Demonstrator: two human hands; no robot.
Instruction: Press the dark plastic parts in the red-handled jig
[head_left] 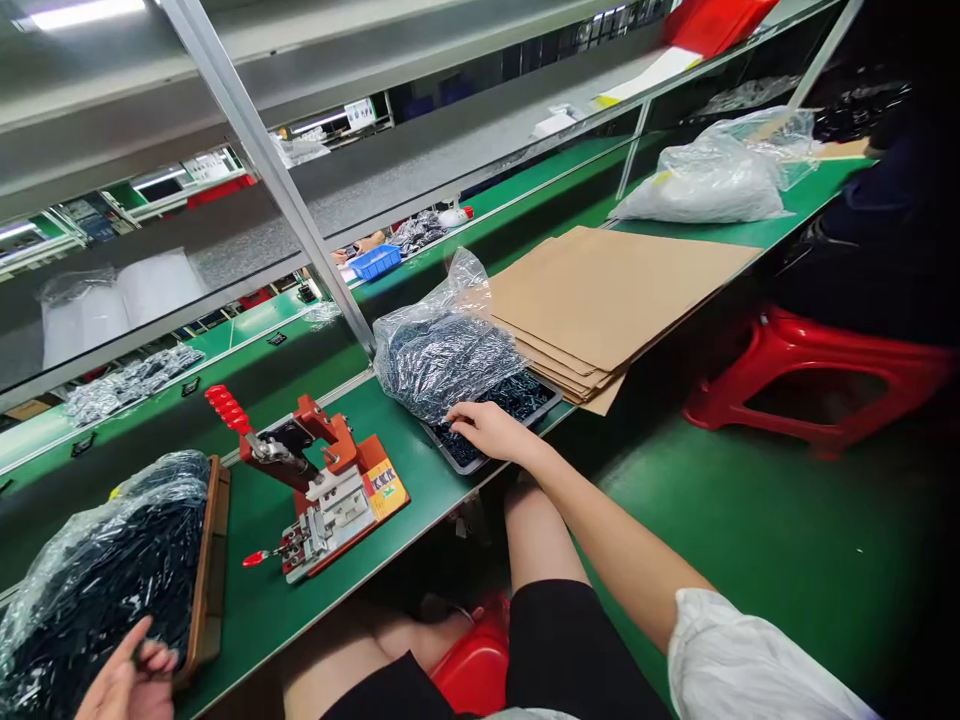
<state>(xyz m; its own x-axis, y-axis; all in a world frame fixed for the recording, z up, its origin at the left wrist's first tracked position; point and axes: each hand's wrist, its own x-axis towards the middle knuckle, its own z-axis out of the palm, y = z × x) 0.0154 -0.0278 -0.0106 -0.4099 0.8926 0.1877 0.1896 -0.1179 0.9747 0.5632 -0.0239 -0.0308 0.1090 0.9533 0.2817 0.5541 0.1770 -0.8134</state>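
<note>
My right hand (487, 430) rests on dark small parts in a shallow metal tray (499, 420) at the front edge of the green workbench (262, 560). Behind the tray, a clear plastic bag (439, 345) full of similar dark parts leans against it. At the lower left, my left hand (127, 675) has curled fingers beside another bulging bag of dark parts (105, 570), which lies in a wooden-edged tray (217, 560). Whether those fingers pinch anything is hidden. Between my hands stands a red hand-lever press (315, 480) on an orange base.
A stack of cardboard sheets (607, 310) overhangs the bench edge, with a white plastic bag (709, 175) beyond it. A metal shelf upright (262, 160) rises behind the press. A red stool (817, 375) stands on the green floor. A co-worker's hands (360, 245) work near a blue crate (375, 262).
</note>
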